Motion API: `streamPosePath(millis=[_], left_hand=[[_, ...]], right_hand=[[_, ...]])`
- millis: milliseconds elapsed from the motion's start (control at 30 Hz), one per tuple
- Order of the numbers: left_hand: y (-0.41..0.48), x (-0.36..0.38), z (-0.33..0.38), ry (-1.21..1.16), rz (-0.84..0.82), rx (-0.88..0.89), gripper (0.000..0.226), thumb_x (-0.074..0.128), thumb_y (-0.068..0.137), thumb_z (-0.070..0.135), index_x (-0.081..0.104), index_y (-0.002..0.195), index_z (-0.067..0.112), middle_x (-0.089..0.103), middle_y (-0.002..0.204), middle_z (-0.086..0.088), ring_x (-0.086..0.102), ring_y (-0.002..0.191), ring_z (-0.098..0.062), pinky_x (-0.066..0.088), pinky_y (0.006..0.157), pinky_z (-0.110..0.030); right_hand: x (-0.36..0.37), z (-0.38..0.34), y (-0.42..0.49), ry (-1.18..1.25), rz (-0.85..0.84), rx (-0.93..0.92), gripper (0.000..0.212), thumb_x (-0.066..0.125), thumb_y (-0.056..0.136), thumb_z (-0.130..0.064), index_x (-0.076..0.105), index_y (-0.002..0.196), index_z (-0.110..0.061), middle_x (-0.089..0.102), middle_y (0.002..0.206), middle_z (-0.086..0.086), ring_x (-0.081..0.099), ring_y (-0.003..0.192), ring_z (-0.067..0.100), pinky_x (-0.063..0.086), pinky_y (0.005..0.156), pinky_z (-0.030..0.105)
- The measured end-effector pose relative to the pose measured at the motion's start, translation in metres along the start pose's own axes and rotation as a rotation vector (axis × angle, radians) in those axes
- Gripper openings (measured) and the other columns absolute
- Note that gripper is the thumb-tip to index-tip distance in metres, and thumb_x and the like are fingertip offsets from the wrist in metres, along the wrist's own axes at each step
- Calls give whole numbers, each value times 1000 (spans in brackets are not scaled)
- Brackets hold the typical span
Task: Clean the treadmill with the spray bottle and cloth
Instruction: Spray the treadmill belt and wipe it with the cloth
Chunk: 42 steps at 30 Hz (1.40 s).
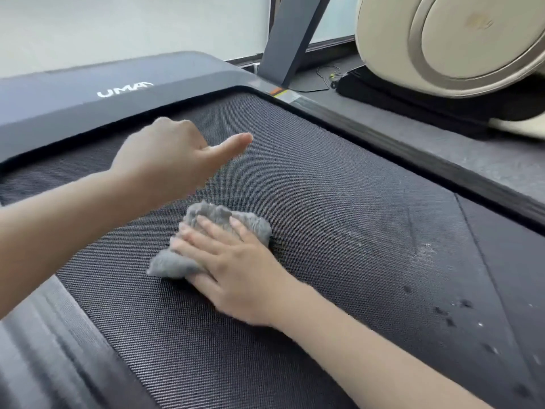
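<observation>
The right hand [236, 270] is pressing flat on the crumpled grey cloth [253, 224], grip wide, fingers spread, pinning it to the treadmill belt [339, 187] near its middle. The left hand [160, 160] is hovering over the belt, grip closed on nothing, thumb sticking out. Dark spots [442, 311] are dotting the belt's right side.

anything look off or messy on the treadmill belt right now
Yes: the belt has whitish specks and dark spots on its right part, apart from the grey cloth under the right hand; likely residue or droplets not yet wiped.
</observation>
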<state>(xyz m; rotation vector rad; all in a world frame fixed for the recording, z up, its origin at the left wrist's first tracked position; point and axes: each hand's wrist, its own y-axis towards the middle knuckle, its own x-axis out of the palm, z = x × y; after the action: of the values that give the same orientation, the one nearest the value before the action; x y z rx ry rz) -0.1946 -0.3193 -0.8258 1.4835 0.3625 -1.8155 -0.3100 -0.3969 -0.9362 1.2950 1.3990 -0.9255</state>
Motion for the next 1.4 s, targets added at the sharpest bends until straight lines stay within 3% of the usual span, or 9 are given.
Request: streamPosePath(millis=[167,267,400,600,733,867,1033,1133,1400], left_hand=[[-3,2,6,31,-5,5,98,16,67,90,55,47,3,56,45,-9,55,44,-26,53,56,-36],[-6,-1,-1,36,-13,-26,100,17,68,90,59,53,1,63,53,-11,59,49,-28,54,59,-36],[-13,-10,-12,38,-18,-65,97,24,77,86,58,56,-3,64,56,-14,59,50,-30,54,62,-38],[-19,-25,-16,42,-6,-67,98,24,76,85,57,59,-6,62,55,-15,57,50,-30,54,62,-39],[-22,-28,-11,48,-10,-37,98,23,76,85,59,58,-5,63,54,-15,59,50,-30,54,60,-39],[-24,-31,-3,71,2,-9,93,23,75,85,51,48,2,60,52,-14,55,47,-29,48,56,-34],[-25,-32,-4,73,-10,0,97,17,69,91,48,47,2,52,44,-12,47,38,-24,53,55,-38],[-27,-27,-6,106,-12,-19,100,22,75,88,57,55,-4,59,48,-14,54,42,-27,53,57,-39],[-28,-20,-5,123,-33,1,101,20,74,89,57,55,-3,61,51,-11,58,47,-28,55,60,-41]], right_hand=[[-15,49,-9,-70,-8,134,50,24,102,-37,14,151,-32,7,159,-12,-3,146,7,-7,119,40],[-32,127,-16,-79,112,456,48,21,101,-41,23,148,-30,16,158,-6,8,145,13,7,118,45],[-56,193,-62,-95,43,900,52,17,103,-39,8,152,-24,1,160,-5,-3,146,11,0,119,42],[-53,183,-52,-47,91,1038,53,19,103,-41,12,152,-24,4,160,-5,-2,147,13,0,118,43],[-44,122,-16,-7,123,797,51,22,102,-42,20,150,-26,12,159,-3,4,147,18,1,118,45],[-9,21,10,-64,112,227,46,28,97,-40,35,142,-29,31,150,-6,20,142,20,12,115,49],[4,-22,-34,-33,-25,-78,55,18,97,-45,17,150,-31,13,158,-12,-2,146,6,-12,117,34],[-12,33,-40,-29,2,78,60,7,94,-51,15,151,-34,7,158,-15,-6,145,3,-11,117,36],[-60,182,-102,-65,87,922,51,23,103,-40,14,152,-29,3,160,-3,5,146,18,-1,117,38]])
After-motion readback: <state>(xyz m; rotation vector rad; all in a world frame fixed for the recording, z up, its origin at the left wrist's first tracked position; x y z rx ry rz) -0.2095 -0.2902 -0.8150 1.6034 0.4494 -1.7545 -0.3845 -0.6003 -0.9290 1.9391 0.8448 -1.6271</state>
